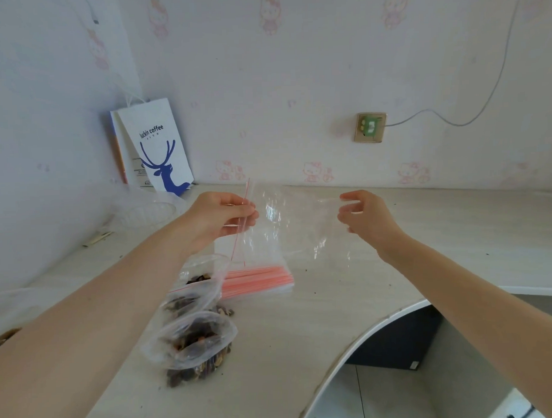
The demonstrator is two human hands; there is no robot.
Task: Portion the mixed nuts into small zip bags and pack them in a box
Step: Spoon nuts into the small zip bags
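Clear plastic zip bag [287, 221] held above the desk: the left hand [225, 215] pinches its red zip strip, and the right hand [367, 216] curls at the opposite edge, grip unclear. Beneath lie a stack of empty bags [258, 281] and nut-filled bags [195, 346] on the pale desk [426, 235], with cartoon wallpaper [295, 83] behind.

Clr zip bag [294, 227] sideways midair, 2 open nut bags [195, 340], flat empty-bag stack [258, 281] beside

Nut bags [191, 343] left-front of bag stack [258, 283]; paper bag [160, 150] behind.
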